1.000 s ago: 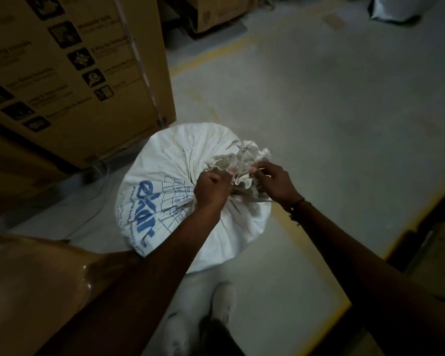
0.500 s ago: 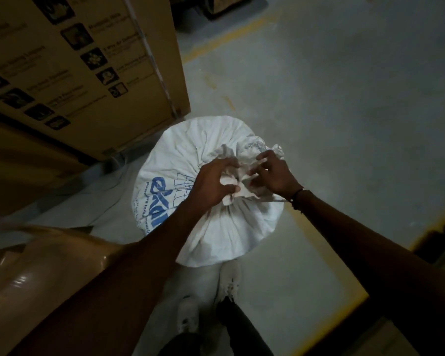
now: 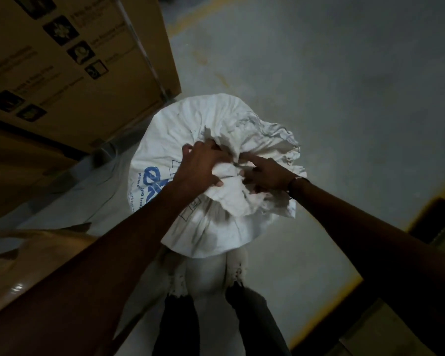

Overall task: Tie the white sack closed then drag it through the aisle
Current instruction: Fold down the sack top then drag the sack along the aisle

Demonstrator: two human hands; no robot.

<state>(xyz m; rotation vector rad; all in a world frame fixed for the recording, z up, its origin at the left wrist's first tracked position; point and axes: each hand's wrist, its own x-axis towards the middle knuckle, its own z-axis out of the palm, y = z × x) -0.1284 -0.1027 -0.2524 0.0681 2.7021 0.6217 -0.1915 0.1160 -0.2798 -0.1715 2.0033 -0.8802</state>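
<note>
A full white sack (image 3: 180,129) with blue print stands upright on the grey floor just in front of my feet. Its gathered mouth (image 3: 265,140) is bunched into a ruffled neck on top. My left hand (image 3: 198,169) clutches the bunched fabric from the left, fingers dug into the folds. My right hand (image 3: 263,173) pinches the neck from the right, a dark band on its wrist. A thin tie seems to run between the two hands, but the dim light hides its details.
A large printed cardboard carton (image 3: 70,60) stands close on the left, touching the sack's back edge. A brown wrapped bundle (image 3: 23,265) lies at lower left. Yellow floor lines (image 3: 326,309) mark the aisle edge at right, with dark shelving (image 3: 442,214) beyond.
The view has tilted down and closer onto the sack. Both hands have shifted on the neck, the left now spread over the folds rather than fisted, and the ruffled mouth has spread out to the right.
</note>
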